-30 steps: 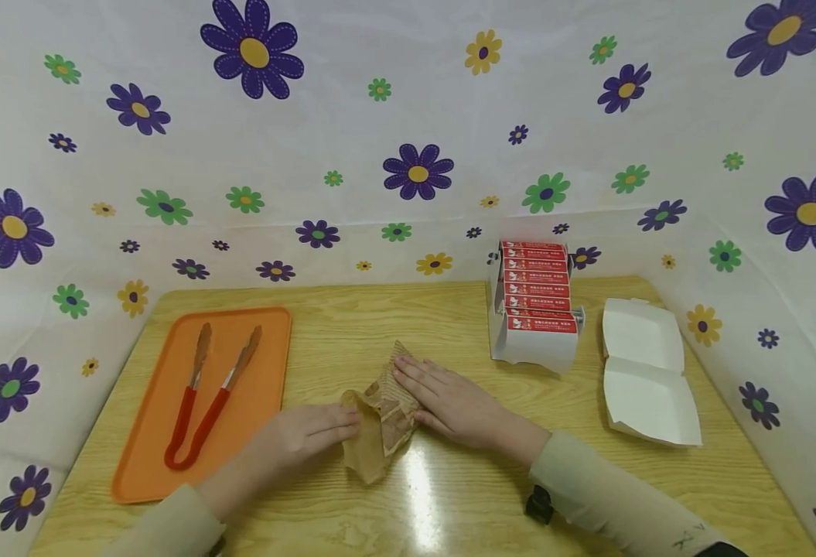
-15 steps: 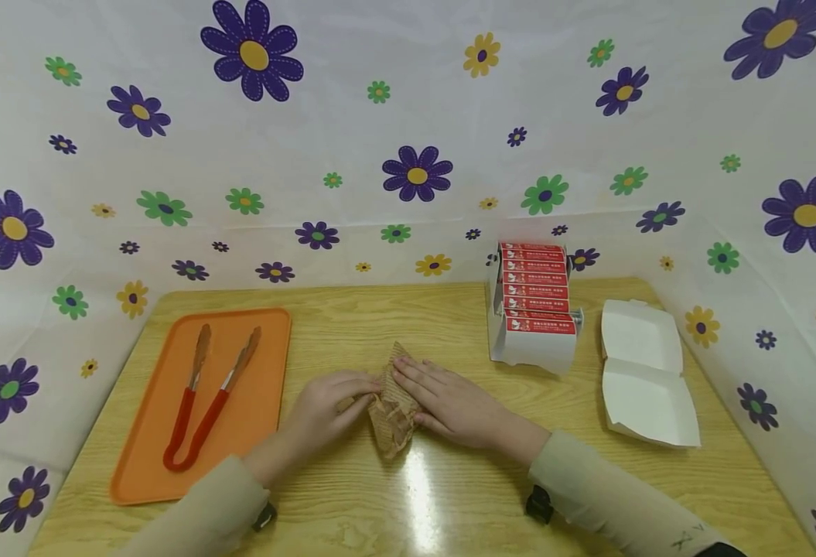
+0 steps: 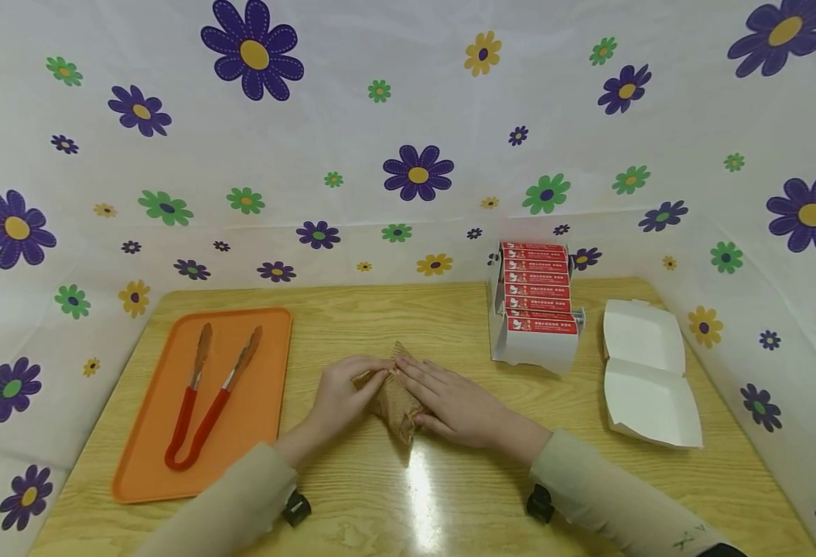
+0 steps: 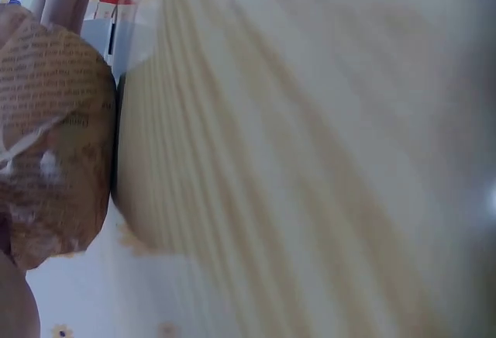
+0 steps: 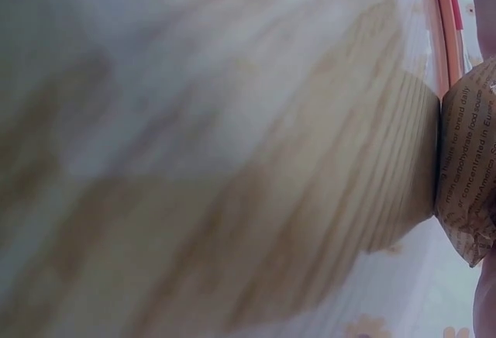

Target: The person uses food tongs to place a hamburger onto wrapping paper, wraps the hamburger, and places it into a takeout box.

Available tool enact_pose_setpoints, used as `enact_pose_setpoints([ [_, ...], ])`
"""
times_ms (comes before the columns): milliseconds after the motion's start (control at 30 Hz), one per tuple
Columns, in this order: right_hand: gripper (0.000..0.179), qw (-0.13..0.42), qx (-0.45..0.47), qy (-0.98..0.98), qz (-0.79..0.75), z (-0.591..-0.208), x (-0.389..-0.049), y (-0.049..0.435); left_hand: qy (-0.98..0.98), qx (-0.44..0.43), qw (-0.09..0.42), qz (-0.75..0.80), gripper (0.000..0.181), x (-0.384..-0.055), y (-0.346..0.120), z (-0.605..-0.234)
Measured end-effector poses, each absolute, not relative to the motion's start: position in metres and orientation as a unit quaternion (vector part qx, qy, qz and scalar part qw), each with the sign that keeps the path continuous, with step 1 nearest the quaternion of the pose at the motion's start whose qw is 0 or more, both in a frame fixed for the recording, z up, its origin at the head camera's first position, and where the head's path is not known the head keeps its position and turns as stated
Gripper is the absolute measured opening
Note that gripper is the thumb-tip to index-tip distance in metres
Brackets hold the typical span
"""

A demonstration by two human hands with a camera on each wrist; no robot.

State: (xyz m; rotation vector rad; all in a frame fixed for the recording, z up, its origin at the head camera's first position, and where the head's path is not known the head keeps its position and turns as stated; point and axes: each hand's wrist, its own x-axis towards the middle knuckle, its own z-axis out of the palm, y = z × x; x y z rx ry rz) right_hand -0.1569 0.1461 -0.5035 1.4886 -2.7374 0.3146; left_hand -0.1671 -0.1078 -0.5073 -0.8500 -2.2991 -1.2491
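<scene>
A small bundle wrapped in brown printed paper (image 3: pixel 398 406) lies on the table between both hands; its contents are hidden. My left hand (image 3: pixel 345 391) pinches a fold at the bundle's upper left with thumb and fingers. Fairly straight fingers of my right hand (image 3: pixel 452 402) press on the bundle's right side, the thumb lower down. In the left wrist view the paper bundle (image 4: pixel 58 129) shows lines of print and shiny creases at the left edge. The right wrist view catches the same paper bundle (image 5: pixel 469 167) at its right edge.
An orange tray (image 3: pixel 132 456) on the left carries red-handled tongs (image 3: pixel 188 433). At the back right, a white holder (image 3: pixel 536 348) contains several red-and-white packets (image 3: pixel 536 277). An opened white clamshell box (image 3: pixel 647 387) lies farther right. A flower-print sheet (image 3: pixel 352 131) surrounds the wooden table (image 3: pixel 352 317).
My left hand has moved right and up, folding the loose left flap of the brown paper over the bundle. My right hand has stayed in place on it.
</scene>
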Motion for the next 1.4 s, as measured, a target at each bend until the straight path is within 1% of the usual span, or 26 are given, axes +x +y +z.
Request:
enact_pose_setpoints([
  [167, 0.074, -0.012, 0.466, -0.878, 0.109, -0.504, -0.157, 0.147, -0.832, -0.277, 0.191, -0.442, 0.012, -0.169, -0.103, -0.51],
  [367, 0.076, -0.02, 0.461, -0.881, 0.11, -0.502, -0.156, 0.147, -0.853, -0.271, 0.189, -0.405, 0.008, -0.173, -0.102, -0.512],
  [533, 0.077, -0.009, 0.458, -0.881, 0.12, -0.501, -0.155, 0.148, -0.862, -0.266, 0.176, -0.394, 0.006, -0.176, -0.099, -0.511],
  [767, 0.077, -0.002, 0.421, -0.883, 0.206, -0.5, -0.15, 0.154, -0.871, -0.276, 0.148, -0.378, 0.005, -0.18, -0.096, -0.507],
  [833, 0.077, 0.01, 0.411, -0.885, 0.221, -0.498, -0.147, 0.157, -0.873, -0.283, 0.148, -0.369, 0.005, -0.181, -0.095, -0.507],
  [933, 0.076, 0.047, 0.407, -0.883, 0.23, -0.494, -0.145, 0.16, -0.876, -0.296, 0.148, -0.351, 0.006, -0.183, -0.093, -0.506],
  [1033, 0.07, 0.095, 0.424, -0.874, 0.216, -0.491, -0.144, 0.161, -0.882, -0.309, 0.142, -0.327, 0.006, -0.185, -0.091, -0.505],
  [1167, 0.064, 0.139, 0.495, -0.841, 0.169, -0.489, -0.145, 0.158, -0.891, -0.311, 0.119, -0.308, 0.009, -0.186, -0.089, -0.501],
  [1267, 0.062, 0.135, 0.539, -0.82, 0.138, -0.489, -0.145, 0.157, -0.897, -0.304, 0.1, -0.304, 0.009, -0.186, -0.089, -0.499],
  [1400, 0.06, 0.107, 0.543, -0.825, 0.119, -0.49, -0.145, 0.16, -0.902, -0.304, 0.089, -0.293, 0.006, -0.188, -0.088, -0.497],
])
